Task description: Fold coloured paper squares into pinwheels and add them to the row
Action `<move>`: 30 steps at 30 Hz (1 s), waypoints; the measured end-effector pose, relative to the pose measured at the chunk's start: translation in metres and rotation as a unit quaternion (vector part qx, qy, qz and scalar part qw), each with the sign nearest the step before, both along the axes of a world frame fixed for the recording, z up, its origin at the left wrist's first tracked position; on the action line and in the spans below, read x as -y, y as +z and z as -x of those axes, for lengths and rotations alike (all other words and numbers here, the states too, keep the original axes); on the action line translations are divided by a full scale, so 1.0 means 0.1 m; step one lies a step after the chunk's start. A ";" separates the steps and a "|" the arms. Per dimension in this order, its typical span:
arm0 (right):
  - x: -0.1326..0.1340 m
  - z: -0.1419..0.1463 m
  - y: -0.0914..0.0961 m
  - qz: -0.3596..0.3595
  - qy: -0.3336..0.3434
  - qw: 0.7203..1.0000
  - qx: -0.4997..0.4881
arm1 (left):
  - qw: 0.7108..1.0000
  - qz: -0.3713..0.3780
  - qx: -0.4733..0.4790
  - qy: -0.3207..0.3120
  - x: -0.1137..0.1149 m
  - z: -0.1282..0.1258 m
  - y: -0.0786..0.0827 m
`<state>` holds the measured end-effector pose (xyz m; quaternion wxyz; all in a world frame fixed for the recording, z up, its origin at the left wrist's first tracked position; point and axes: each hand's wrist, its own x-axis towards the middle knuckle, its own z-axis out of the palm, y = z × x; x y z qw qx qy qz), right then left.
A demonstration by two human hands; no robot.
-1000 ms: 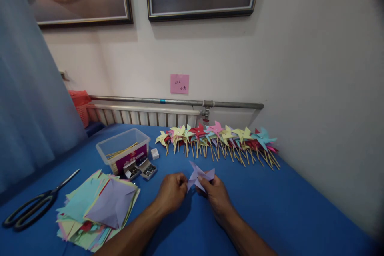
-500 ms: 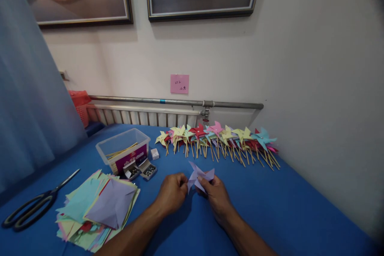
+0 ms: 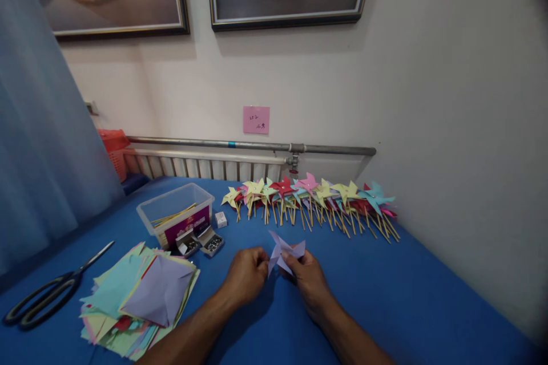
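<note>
A light purple paper pinwheel (image 3: 276, 252) is above the blue tabletop, its pointed blades spread. My right hand (image 3: 310, 279) grips it from the right, thumb lying on the paper close to the middle and fingers behind. At the pinwheel's left blade is my left hand (image 3: 246, 275), closed with curled fingertips. What sits between those fingertips is hidden. To the left lies a pile of coloured paper squares (image 3: 117, 285), a purple one (image 3: 160, 291) on top. Finished-looking pinwheels on sticks (image 3: 317, 197) lie in a row farther back.
Black-handled scissors (image 3: 55, 291) lie at far left. A clear plastic box (image 3: 175, 197) holds thin sticks (image 3: 175, 214). In front are two small open boxes (image 3: 212, 241) of metal bits and a small white box (image 3: 221, 219). The wall (image 3: 449, 142) borders the table (image 3: 428, 308).
The purple pinwheel has shifted and tilted very slightly in my right hand. Both hands stay almost in the same place.
</note>
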<state>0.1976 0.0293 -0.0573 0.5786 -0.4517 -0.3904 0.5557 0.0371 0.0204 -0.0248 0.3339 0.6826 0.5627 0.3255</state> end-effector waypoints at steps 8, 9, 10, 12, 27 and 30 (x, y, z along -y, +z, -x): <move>-0.02 0.00 -0.03 -0.011 -0.004 1.000 0.011 | 1.000 0.000 0.009 -0.011 0.00 0.00 -0.02; -0.02 0.00 -0.03 -0.010 -0.007 1.000 0.011 | 1.000 0.002 0.011 -0.014 0.00 0.00 -0.03; -0.02 0.00 -0.03 -0.010 -0.009 1.000 0.009 | 1.000 0.005 0.013 -0.017 0.00 0.00 -0.02; -0.02 0.00 -0.03 -0.013 -0.007 1.000 0.008 | 1.000 0.009 0.014 -0.025 0.00 0.00 -0.02; -0.03 0.01 -0.03 -0.020 0.000 1.000 -0.016 | 1.000 -0.006 0.007 -0.029 0.00 0.01 -0.03; -0.02 0.01 -0.02 -0.021 -0.001 1.000 -0.022 | 1.000 -0.006 -0.004 -0.014 0.00 0.01 -0.01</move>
